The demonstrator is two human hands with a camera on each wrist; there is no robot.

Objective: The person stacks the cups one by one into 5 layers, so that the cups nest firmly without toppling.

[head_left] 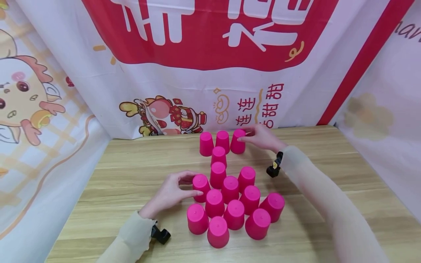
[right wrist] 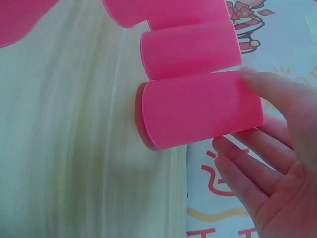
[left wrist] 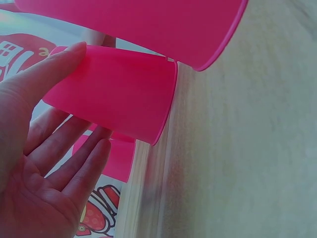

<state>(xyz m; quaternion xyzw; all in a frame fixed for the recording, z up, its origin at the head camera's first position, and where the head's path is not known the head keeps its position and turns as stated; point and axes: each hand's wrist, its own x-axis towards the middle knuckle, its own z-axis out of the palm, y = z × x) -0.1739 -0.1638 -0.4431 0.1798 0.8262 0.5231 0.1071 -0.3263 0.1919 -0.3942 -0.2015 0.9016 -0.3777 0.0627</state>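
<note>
Upside-down pink plastic cups stand in a grouped pattern on the wooden table. My left hand (head_left: pixel 172 191) holds a pink cup (head_left: pixel 200 185) at the group's left side, thumb across its near side and fingers behind. The left wrist view shows that cup (left wrist: pixel 114 94) between thumb and fingers, mouth at the tabletop. At the far end, my right hand (head_left: pixel 261 138) grips the rightmost pink cup (head_left: pixel 238 141) of a back row of three. In the right wrist view, thumb and fingers lie on opposite sides of this cup (right wrist: pixel 203 109), beside a neighbouring cup (right wrist: pixel 193 49).
Two cups (head_left: pixel 218 157) in a line link the back row to the wider cluster in front. Several cups, including a front one (head_left: pixel 218 232), stand close together there. A printed cloth (head_left: pixel 204 54) hangs behind the wooden table (head_left: pixel 144 157), with more cloth at both sides.
</note>
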